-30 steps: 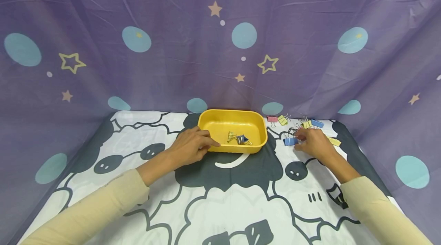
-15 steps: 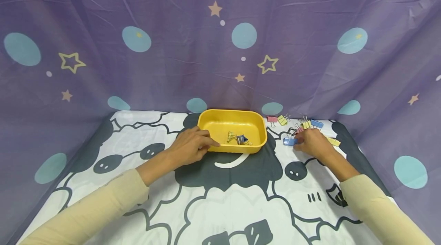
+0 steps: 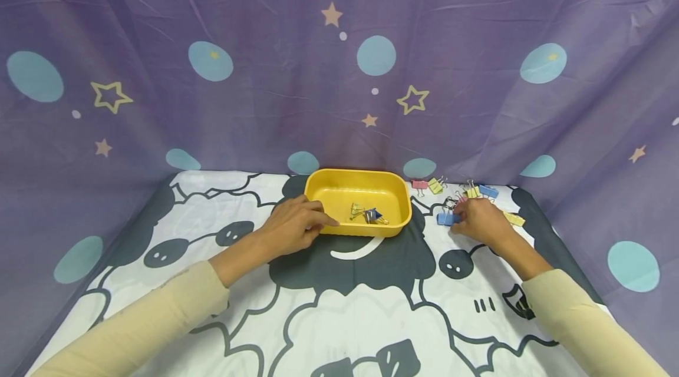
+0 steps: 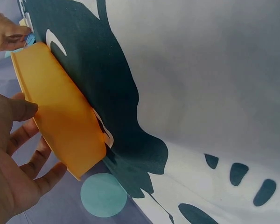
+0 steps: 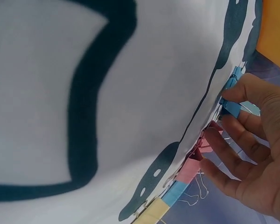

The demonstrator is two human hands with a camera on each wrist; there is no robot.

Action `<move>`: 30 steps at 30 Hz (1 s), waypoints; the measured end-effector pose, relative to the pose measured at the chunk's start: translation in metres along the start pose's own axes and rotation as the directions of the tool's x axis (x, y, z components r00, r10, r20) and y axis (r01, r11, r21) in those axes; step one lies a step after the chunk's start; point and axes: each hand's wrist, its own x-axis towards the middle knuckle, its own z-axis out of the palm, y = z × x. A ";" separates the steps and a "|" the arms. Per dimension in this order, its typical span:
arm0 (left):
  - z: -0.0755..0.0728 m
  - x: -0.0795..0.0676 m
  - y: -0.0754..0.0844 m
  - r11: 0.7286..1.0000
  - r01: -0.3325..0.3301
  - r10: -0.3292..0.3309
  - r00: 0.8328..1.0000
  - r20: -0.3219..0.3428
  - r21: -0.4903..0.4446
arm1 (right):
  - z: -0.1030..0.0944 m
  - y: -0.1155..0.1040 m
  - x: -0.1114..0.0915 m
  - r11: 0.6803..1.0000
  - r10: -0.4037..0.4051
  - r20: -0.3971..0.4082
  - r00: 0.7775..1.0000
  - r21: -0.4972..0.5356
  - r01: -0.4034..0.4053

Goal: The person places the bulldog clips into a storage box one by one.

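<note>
A yellow plastic tray (image 3: 366, 228) stands at the far middle of the cloth, with a few binder clips (image 3: 373, 215) inside. My left hand (image 3: 292, 225) grips its near left corner. In the left wrist view the thumb (image 4: 25, 109) lies against the outer wall, the other fingers along the rim. To the right, my right hand (image 3: 483, 221) pinches a blue binder clip (image 3: 448, 219) between thumb and fingers, low over the cloth. The right wrist view shows this blue clip (image 5: 231, 108) at the thumb tip, with pink clips (image 5: 192, 165) beside the other fingers.
Around the right hand lie more binder clips: a pink one (image 3: 419, 185), yellow ones (image 3: 436, 185) and a blue one (image 3: 488, 191). Another yellow clip (image 3: 514, 218) lies right of the hand. A purple curtain (image 3: 339, 100) hangs just behind the tray.
The blue clip at the right fingertips tilts and shifts slightly, while the right hand moves only a little. The left hand and tray stay put.
</note>
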 end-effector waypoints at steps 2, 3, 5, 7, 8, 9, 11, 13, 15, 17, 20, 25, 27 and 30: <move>0.000 0.000 0.000 1.000 -0.002 0.002 1.000 -0.001 0.002 | -0.001 -0.001 -0.001 1.000 0.016 -0.014 1.000 0.020 -0.015; 0.000 0.000 0.000 1.000 -0.002 0.002 1.000 -0.001 0.003 | -0.001 -0.001 -0.002 0.999 0.025 -0.022 0.999 0.030 -0.024; 0.000 0.000 0.000 1.000 -0.002 0.002 1.000 0.000 0.004 | -0.002 -0.001 -0.003 0.998 0.030 -0.043 0.999 0.053 -0.028; 0.000 0.000 0.000 1.000 -0.001 0.001 1.000 0.001 0.002 | -0.002 0.000 -0.003 0.996 0.038 -0.057 0.998 0.077 -0.034; 0.000 0.001 0.000 1.000 0.000 0.000 1.000 0.003 0.001 | -0.002 0.000 -0.003 0.995 0.048 -0.061 0.997 0.092 -0.042; 0.000 0.001 0.000 1.000 0.000 0.000 1.000 0.005 -0.001 | -0.003 0.001 -0.003 0.993 0.056 -0.066 0.996 0.105 -0.049; 0.000 0.001 0.000 1.000 0.000 0.000 1.000 0.007 -0.004 | -0.004 0.001 -0.003 0.988 0.077 -0.070 0.995 0.140 -0.067; 0.000 0.000 0.000 1.000 -0.002 0.002 1.000 0.005 -0.004 | -0.005 0.001 -0.003 0.980 0.101 -0.077 0.992 0.182 -0.086; 0.000 0.000 0.000 1.000 -0.005 0.005 1.000 0.003 -0.003 | -0.006 0.001 -0.003 0.972 0.119 -0.090 0.989 0.216 -0.097; 0.000 0.000 0.000 1.000 -0.006 0.006 1.000 0.000 -0.001 | -0.006 0.002 -0.003 0.964 0.133 -0.103 0.986 0.244 -0.105; 0.000 0.001 0.000 1.000 -0.004 0.004 1.000 0.002 0.001 | -0.006 0.001 -0.004 0.957 0.154 -0.115 0.981 0.263 -0.120; 0.000 0.001 0.000 1.000 0.001 -0.001 1.000 0.011 -0.001 | -0.006 -0.001 -0.005 0.929 0.220 -0.099 0.970 0.323 -0.177; 0.000 0.001 0.000 1.000 0.003 -0.003 1.000 0.012 0.000 | -0.006 -0.002 -0.005 0.911 0.247 -0.086 0.965 0.361 -0.201; -0.001 0.001 0.001 1.000 0.005 -0.005 1.000 0.013 0.000 | -0.006 -0.004 -0.005 0.876 0.284 -0.071 0.956 0.424 -0.229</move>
